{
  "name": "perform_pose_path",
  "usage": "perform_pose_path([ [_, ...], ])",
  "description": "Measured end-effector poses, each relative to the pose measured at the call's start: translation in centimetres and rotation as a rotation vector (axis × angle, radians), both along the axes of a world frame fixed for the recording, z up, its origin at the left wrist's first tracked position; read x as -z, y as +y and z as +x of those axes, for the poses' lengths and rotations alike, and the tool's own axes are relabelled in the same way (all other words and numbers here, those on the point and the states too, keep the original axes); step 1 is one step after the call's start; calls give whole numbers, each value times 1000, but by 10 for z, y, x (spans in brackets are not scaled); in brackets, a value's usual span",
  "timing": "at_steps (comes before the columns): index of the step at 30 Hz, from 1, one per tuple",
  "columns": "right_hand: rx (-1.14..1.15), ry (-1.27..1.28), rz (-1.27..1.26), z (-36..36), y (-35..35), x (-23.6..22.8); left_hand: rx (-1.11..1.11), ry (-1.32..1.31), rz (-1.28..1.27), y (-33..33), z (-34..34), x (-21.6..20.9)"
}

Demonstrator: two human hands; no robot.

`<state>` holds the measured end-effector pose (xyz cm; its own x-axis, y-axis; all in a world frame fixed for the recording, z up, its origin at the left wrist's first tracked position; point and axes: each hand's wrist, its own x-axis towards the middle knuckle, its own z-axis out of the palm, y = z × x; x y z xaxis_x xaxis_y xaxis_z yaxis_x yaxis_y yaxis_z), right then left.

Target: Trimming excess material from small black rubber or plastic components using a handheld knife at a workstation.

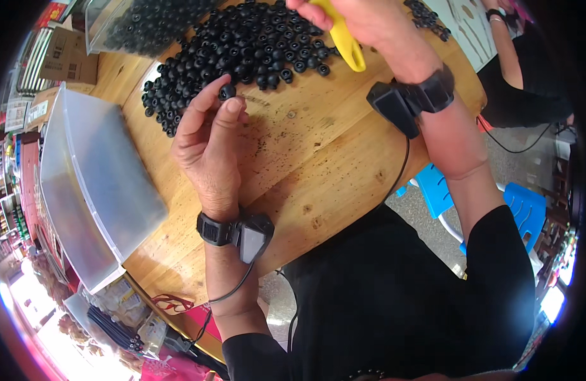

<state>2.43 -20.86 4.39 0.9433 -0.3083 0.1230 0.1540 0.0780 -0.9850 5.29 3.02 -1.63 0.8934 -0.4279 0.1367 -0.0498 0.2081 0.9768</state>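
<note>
A small round black piece with a hole in its face [227, 92] is pinched between the thumb and fingers of my left hand [207, 143], just above the wooden table [299, 152]. Beyond it spreads a large heap of similar black pieces [242, 47]. My right hand [362, 25], near the top edge, is closed around a tool with a yellow handle [348, 47]; the tool's working end cannot be seen. Both wrists wear black strapped devices. Dark crumbs are scattered on the wood between my hands.
A clear plastic bin [99, 184] stands along the table's left side. Another clear bin [97, 41] at the far left holds more black pieces. A smaller black pile [427, 20] lies far right. Another person's arm [505, 47] and blue chairs [524, 213] are to the right.
</note>
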Motion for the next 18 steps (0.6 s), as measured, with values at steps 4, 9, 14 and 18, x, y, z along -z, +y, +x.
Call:
perform_pose_path([
  [4, 78, -203, 43, -2, -30, -7, -8, -141, 128, -5, -1, -1],
  [9, 69, -281, 189, -8, -43, -12, -164, -583, 266, 7, -10, -17],
  [14, 85, -309, 245, -21, -56, -9, -490, -801, 326, 28, -15, -84],
  [18, 57, -295, 296, -24, -53, -13, -817, -996, 699, 90, -5, -130],
])
